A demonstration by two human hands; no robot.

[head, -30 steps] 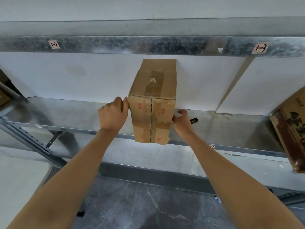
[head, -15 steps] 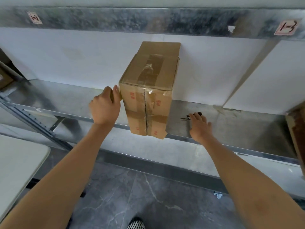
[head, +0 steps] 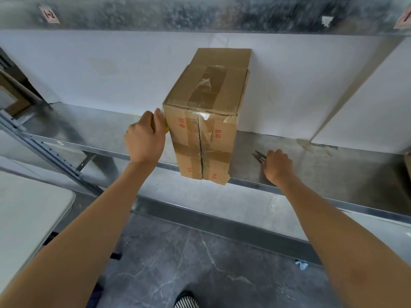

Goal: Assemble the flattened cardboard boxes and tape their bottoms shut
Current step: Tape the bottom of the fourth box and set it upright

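The left hand [head: 144, 138] is curled into a loose fist against the upper left edge of a cardboard box [head: 201, 134], its thumb pressing a glossy yellowish strip, apparently tape [head: 165, 127], onto the corner; what else the fist may hold is hidden. The right hand [head: 278, 165] rests on a metal shelf [head: 89, 134], fingers curled over the handle end of small black snips [head: 259, 155], whose open blades point toward the box. The box stands upright on the shelf between the two hands, touching the left one and apart from the right. It is tall and narrow, with its near face hanging slightly over the shelf's front lip. Brown tape runs down that face's centre seam and is crossed by a horizontal band. Wrinkled tape, shiny in places, covers the top. Small red printed marks sit on both sides of the seam, too small to read. Above the left hand, a white label [head: 49, 15] on the upper shelf beam reads "1-2" in red handwriting. Above the right hand, a second label [head: 402, 21] is cut off by the frame edge and is unreadable.
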